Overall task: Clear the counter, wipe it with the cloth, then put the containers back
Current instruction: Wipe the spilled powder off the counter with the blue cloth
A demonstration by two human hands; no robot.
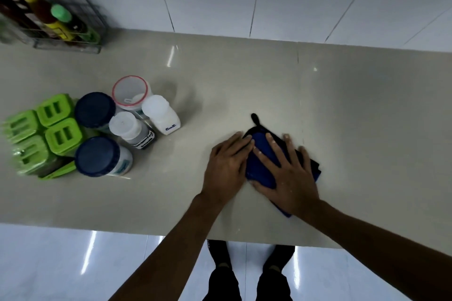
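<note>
A blue cloth (261, 161) lies folded on the beige counter (342, 105), right of centre. My right hand (288, 176) rests flat on top of it with fingers spread. My left hand (227, 166) lies flat beside it, fingertips touching the cloth's left edge. Neither hand grips it. The containers stand grouped at the left: several green-lidded boxes (58, 134), two jars with dark blue lids (97, 156), a white salt bottle (161, 115), a white-capped jar (127, 127) and a tub with a red rim (130, 91).
A wire rack (61, 32) with sauce bottles stands at the back left against the white tiled wall. The counter's front edge runs below my forearms, with a glossy floor and my feet beneath.
</note>
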